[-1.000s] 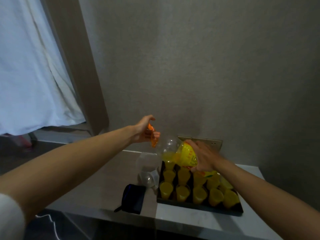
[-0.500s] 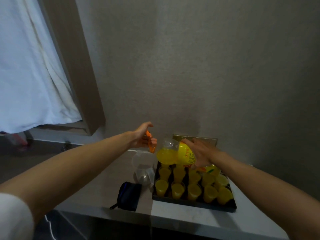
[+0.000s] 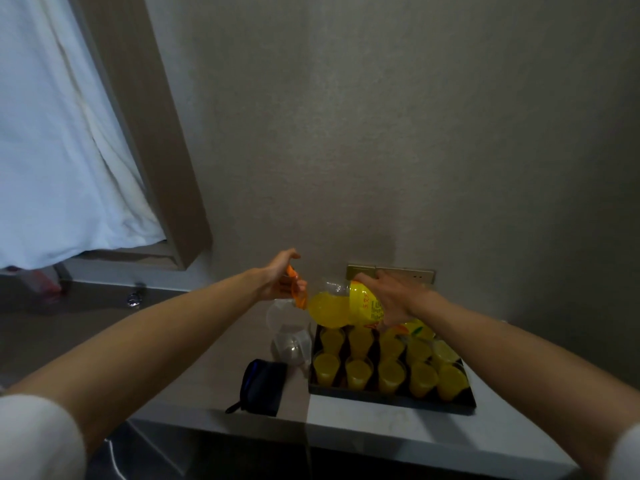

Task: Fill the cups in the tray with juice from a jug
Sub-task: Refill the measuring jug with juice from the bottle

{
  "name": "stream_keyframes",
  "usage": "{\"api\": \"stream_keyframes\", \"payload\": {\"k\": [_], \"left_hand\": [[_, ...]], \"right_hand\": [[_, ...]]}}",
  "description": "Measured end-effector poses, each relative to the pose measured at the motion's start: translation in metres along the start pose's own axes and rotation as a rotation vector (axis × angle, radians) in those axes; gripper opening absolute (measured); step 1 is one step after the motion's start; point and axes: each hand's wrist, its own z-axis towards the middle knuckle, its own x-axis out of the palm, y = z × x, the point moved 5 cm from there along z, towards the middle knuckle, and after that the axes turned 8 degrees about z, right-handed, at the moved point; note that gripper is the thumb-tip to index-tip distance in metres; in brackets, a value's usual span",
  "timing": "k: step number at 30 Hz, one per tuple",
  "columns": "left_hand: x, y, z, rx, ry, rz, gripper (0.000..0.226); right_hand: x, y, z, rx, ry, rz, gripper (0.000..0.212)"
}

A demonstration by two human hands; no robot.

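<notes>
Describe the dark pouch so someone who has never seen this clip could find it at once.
Start at the black tray of yellow cups near the table's front edge. Just left of the tray, in front of some clear plastic containers, lies the pouch. It is the only flat, dark item there, with a blue edge stripe.

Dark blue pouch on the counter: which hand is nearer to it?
Left. The left hand holds the jug's orange handle above and just behind the pouch; the right hand grips the jug farther right, over the tray.
</notes>
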Motion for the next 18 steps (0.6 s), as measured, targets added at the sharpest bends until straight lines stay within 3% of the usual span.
{"api": "stream_keyframes", "payload": {"k": [18], "left_hand": [[0.0,-0.01,0.01,0.029,0.022,-0.062,0.04]], "right_hand": [[-0.022,-0.004,0.021,0.026,-0.013,-0.097,0.124]]}}
